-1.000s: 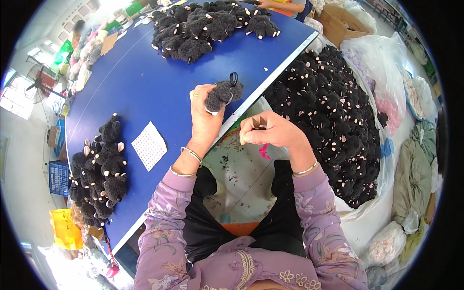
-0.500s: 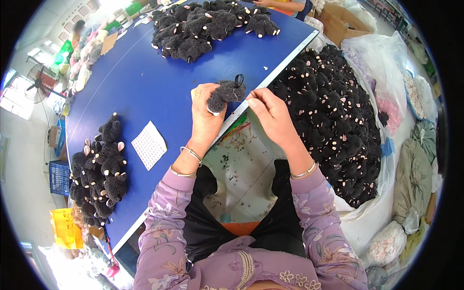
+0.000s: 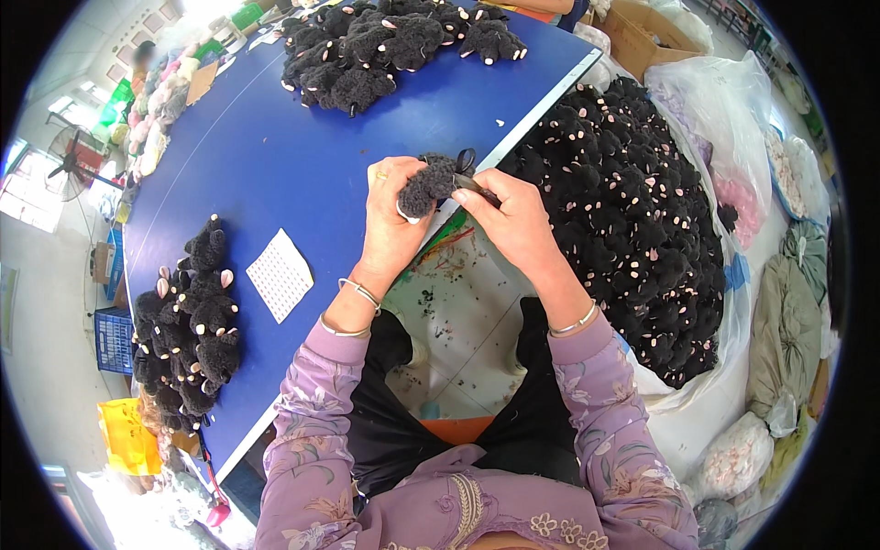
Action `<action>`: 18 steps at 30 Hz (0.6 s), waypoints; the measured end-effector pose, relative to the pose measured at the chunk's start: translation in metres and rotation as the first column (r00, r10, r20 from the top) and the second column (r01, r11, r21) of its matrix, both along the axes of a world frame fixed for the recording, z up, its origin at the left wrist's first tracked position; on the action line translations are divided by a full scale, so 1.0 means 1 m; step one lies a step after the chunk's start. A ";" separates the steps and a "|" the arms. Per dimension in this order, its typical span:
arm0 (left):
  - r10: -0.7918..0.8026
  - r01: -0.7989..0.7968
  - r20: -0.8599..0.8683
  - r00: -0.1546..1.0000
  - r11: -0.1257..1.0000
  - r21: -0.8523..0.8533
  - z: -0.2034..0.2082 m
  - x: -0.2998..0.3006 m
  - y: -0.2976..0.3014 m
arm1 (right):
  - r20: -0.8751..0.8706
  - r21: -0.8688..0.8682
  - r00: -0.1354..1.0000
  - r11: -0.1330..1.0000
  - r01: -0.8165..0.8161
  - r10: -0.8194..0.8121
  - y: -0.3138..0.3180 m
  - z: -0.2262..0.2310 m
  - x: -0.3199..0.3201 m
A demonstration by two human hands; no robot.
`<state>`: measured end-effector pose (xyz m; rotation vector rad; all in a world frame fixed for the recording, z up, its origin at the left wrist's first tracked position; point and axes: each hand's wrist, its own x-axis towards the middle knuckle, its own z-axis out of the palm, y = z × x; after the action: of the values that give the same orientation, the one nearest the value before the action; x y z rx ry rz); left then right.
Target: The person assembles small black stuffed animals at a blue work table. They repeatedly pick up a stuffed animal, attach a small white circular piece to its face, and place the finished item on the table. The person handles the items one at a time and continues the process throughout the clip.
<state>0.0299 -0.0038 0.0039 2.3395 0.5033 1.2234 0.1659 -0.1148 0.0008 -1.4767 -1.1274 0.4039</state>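
Above the table's edge, my left hand (image 3: 392,211) is closed around a small black plush toy (image 3: 427,189) with a pale tip at its lower end. A black ribbon loop (image 3: 466,160) stands up from the toy's right end. My right hand (image 3: 515,220) is closed on a small slim dark tool (image 3: 480,191), held between thumb and fingers. Its tip meets the toy's right end, just below the loop; I cannot make out its exact kind.
On the blue table (image 3: 321,165) lie a far pile of black plush toys (image 3: 394,46), a left pile (image 3: 192,321) and a white printed sheet (image 3: 280,275). Right of the table, a large white sack (image 3: 674,394) holds many black plush pieces (image 3: 632,229).
My right hand has moved left to the toy, and the dark tool now shows in its grip. The toy has tilted slightly in my left hand.
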 end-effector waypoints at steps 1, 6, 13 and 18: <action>-0.005 0.005 0.002 1.000 1.000 -0.006 -0.001 0.000 0.001 | 0.004 -0.003 1.000 1.000 0.000 0.000 0.000 0.000 0.000; -0.016 0.016 -0.003 1.000 1.000 -0.007 -0.001 -0.001 0.000 | 0.020 -0.038 1.000 0.999 -0.013 0.013 -0.001 0.001 0.001; -0.042 0.042 -0.008 0.999 0.999 -0.007 0.001 -0.001 -0.001 | 0.030 -0.009 0.999 0.999 -0.031 0.031 -0.001 0.000 0.002; -0.059 0.059 -0.015 0.998 0.998 -0.002 0.000 -0.001 -0.001 | -0.040 -0.010 0.996 0.997 -0.080 0.080 -0.002 0.000 0.003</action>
<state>0.0286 -0.0046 0.0040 2.3468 0.4369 1.1797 0.1688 -0.1164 0.0007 -1.4308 -1.1569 0.4941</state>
